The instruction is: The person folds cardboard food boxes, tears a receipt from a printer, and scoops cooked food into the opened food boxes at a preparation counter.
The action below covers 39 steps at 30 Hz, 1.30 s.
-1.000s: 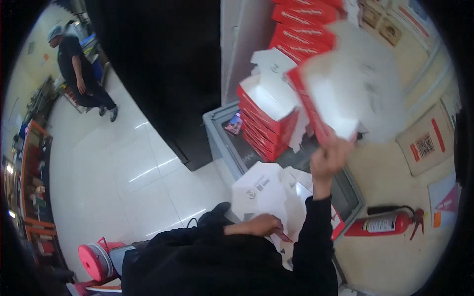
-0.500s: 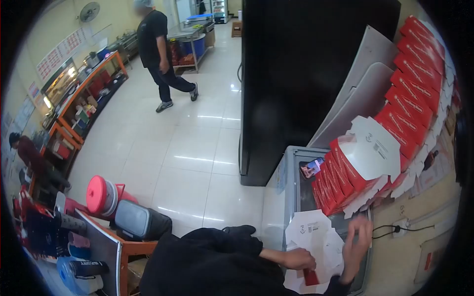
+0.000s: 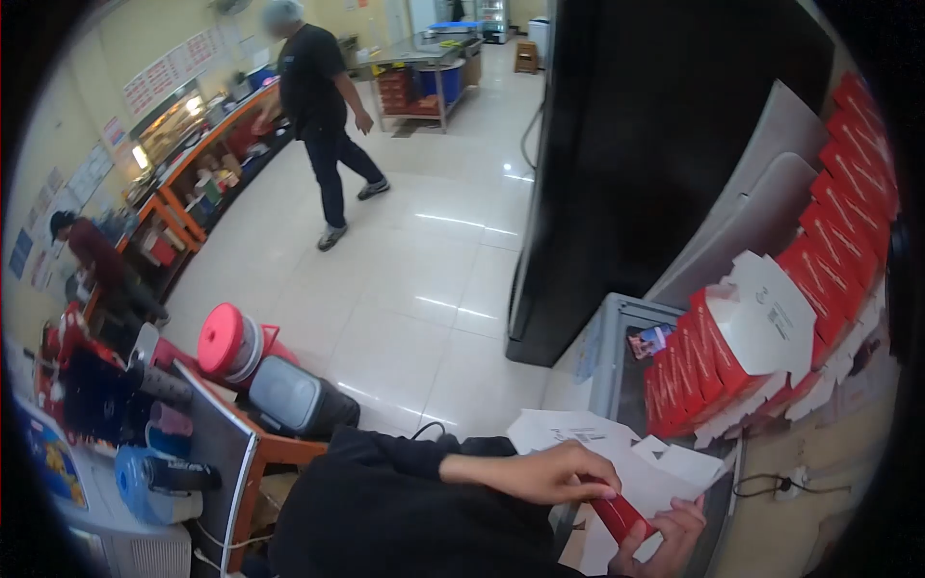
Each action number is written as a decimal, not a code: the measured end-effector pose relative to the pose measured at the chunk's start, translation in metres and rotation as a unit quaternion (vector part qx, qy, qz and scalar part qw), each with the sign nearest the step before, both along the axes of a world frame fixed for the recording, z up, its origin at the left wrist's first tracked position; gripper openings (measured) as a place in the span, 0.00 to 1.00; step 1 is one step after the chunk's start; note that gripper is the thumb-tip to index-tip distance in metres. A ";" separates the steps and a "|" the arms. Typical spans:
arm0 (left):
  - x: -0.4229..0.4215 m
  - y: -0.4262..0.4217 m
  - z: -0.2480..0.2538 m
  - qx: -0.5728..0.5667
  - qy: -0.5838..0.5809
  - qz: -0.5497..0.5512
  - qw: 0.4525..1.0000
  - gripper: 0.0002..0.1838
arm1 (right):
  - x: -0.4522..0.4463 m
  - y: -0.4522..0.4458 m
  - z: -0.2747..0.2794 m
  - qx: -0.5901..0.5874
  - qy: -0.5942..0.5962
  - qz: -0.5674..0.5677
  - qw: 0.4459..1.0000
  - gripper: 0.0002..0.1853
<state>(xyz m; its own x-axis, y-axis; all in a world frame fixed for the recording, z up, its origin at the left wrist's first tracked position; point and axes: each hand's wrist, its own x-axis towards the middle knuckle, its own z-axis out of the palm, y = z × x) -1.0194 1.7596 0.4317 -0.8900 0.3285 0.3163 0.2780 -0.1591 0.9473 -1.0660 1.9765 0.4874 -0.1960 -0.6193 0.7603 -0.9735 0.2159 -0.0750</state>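
A partly folded cardboard food box, white inside and red outside, lies before me on the grey-rimmed top of a chest-like unit. With fingers and thumb pinched, my left hand grips the box at its red side panel. Below and to the right, my right hand holds the other end of that panel with bent fingers. White flaps stick up past both hands. Behind the box stands a row of folded red boxes, one with its white lid raised.
More red boxes are stacked along the right wall. A phone lies beside the nearer row. A tall black cabinet stands ahead. Two people are across the room, one walking. At left are a red-lidded bucket and a grey bin.
My right hand, raised and apart before, has come down onto the red panel. The box has tilted up in my hands. The camera view has swung left.
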 end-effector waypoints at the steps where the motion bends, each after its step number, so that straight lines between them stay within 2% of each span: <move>1: 0.007 -0.017 0.009 -0.002 -0.027 -0.013 1.000 0.14 | 0.018 -0.023 0.012 -0.041 -0.094 -0.081 0.991 0.06; 3: 0.033 -0.050 0.025 -0.102 0.047 0.121 0.986 0.15 | 0.013 -0.046 0.014 -0.066 -0.106 -0.073 0.989 0.06; 6: 0.079 -0.095 0.019 -0.278 0.064 0.272 0.919 0.14 | 0.006 -0.083 -0.004 -0.118 -0.150 -0.051 0.980 0.09; 8: 0.102 -0.112 -0.006 -0.281 -0.037 0.283 0.916 0.14 | 0.006 -0.100 -0.014 -0.122 -0.155 -0.057 0.979 0.11; 9: 0.113 -0.114 -0.012 -0.279 -0.074 0.305 0.908 0.14 | 0.009 -0.105 -0.024 -0.095 -0.225 -0.056 0.968 0.10; 11: 0.135 -0.116 -0.020 -0.275 -0.145 0.337 0.888 0.14 | 0.015 -0.125 -0.041 -0.049 -0.288 -0.015 0.956 0.09; 13: 0.153 -0.117 -0.034 -0.336 -0.190 0.382 0.840 0.14 | 0.016 -0.140 -0.056 0.032 -0.309 0.015 0.950 0.08; 16: 0.165 -0.111 -0.049 -0.440 -0.270 0.423 0.745 0.14 | 0.017 -0.154 -0.087 0.200 -0.380 0.071 0.900 0.07; 18: 0.166 -0.106 -0.058 -0.473 -0.308 0.437 0.700 0.15 | 0.031 -0.166 -0.112 0.191 -0.382 0.094 0.899 0.08; 19: 0.163 -0.103 -0.058 -0.478 -0.347 0.412 0.694 0.17 | 0.039 -0.170 -0.121 0.187 -0.382 0.106 0.899 0.09; 22: 0.159 -0.095 -0.066 -0.496 -0.324 0.397 0.701 0.18 | 0.050 -0.173 -0.130 0.199 -0.363 0.119 0.903 0.08; 28: 0.156 -0.096 -0.070 -0.441 -0.314 0.387 0.746 0.17 | 0.049 -0.178 -0.137 0.181 -0.325 0.175 0.911 0.08; 31: 0.156 -0.088 -0.063 -0.488 -0.271 0.369 0.743 0.15 | 0.051 -0.179 -0.132 0.185 -0.324 0.233 0.898 0.08; 34: 0.165 -0.104 -0.077 -0.426 -0.223 0.332 0.812 0.14 | 0.052 -0.184 -0.131 0.188 -0.356 0.288 0.869 0.08; 35: 0.165 -0.102 -0.072 -0.441 -0.225 0.351 0.794 0.14 | 0.052 -0.185 -0.132 0.189 -0.374 0.300 0.857 0.08; 37: 0.168 -0.090 -0.057 -0.467 -0.235 0.387 0.759 0.16 | 0.055 -0.188 -0.133 0.163 -0.357 0.293 0.872 0.08; 39: 0.169 -0.075 -0.054 -0.490 -0.236 0.461 0.702 0.18 | 0.060 -0.189 -0.135 0.133 -0.338 0.281 0.888 0.08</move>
<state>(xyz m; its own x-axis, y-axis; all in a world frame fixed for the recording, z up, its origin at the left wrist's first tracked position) -0.8507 1.6850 0.3778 -0.7974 -0.6004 -0.0603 -0.5451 0.6740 0.4986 -1.0059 1.7878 0.3525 -0.1544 -0.9042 0.3983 -0.6849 -0.1926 -0.7027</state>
